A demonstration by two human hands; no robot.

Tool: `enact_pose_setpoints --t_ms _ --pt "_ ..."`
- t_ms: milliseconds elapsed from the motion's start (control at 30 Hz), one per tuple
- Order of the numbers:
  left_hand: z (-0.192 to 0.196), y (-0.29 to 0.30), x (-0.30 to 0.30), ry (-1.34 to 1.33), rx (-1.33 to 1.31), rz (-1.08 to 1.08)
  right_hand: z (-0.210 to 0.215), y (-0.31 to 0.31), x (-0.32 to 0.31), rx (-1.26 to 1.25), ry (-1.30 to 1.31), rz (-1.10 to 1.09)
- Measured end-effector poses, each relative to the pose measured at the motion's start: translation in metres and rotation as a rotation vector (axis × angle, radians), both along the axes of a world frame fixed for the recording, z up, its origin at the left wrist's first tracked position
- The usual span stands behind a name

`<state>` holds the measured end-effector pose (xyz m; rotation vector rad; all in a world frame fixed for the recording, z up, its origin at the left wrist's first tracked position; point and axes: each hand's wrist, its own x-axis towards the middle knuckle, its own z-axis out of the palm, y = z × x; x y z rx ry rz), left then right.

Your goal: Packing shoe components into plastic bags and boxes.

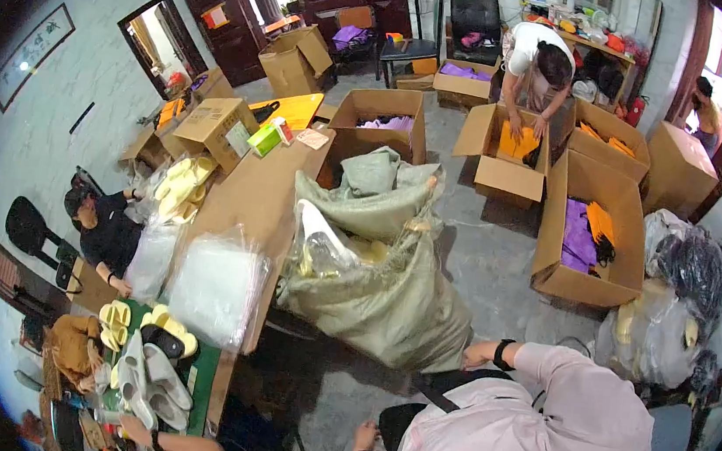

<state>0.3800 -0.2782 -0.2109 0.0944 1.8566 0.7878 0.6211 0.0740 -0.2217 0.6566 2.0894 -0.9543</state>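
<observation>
At the near right corner of a large grey-green woven sack (387,308), my right hand (479,354) is closed on the fabric, my arm bent in a pale pink sleeve. The sack is bulging, and white and pale yellow slippers (324,244) show at its open mouth. Lower and further left, my left hand (365,437) is beside a black bag (399,423) at my body. Its fingers look curled, but what they hold, if anything, is hidden. Both my wrists carry black bands.
Left of the sack, a table (272,190) bears clear plastic bags (218,285) and grey slippers (153,380). A neighbour's forearm (188,446) reaches over it; other people sit beyond. Open cartons (589,276) with purple and orange pieces stand right, where a person in white (527,67) bends. Plastic-wrapped bundles (657,336) lie nearby.
</observation>
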Motion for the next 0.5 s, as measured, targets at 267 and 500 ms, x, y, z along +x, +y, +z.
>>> enact_pose_setpoints --t_ms 267,500 --pt "0.009 0.115 -0.161 -0.172 0.119 0.158 0.122 0.057 -0.128 0.343 0.512 -0.314" --pt "-0.098 0.277 -0.320 -0.178 0.341 0.039 0.116 0.095 -0.333 0.853 0.394 -0.086"
